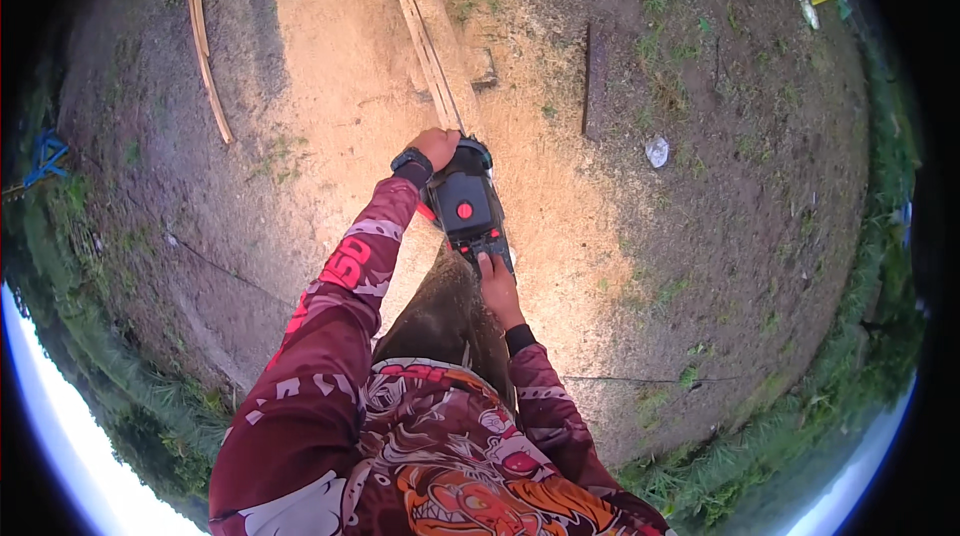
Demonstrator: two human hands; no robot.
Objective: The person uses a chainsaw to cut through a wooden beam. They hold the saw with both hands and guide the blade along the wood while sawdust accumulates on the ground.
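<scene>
A black and red chainsaw is held in front of my legs, its body pointing away from me. My left hand, with a dark watch on the wrist, is closed at the saw's front handle. Around the rear handle my right hand is wrapped, thumb on top. Beyond the saw runs a long wooden beam with a dark line along its length. The saw's front end meets the beam's near end; I cannot make out the bar clearly there.
A short wood block lies under the beam. Thin wooden strips lie at the far left, and a dark plank lies to the right. Pale sawdust covers the middle ground. A crumpled clear piece of litter lies right of the plank.
</scene>
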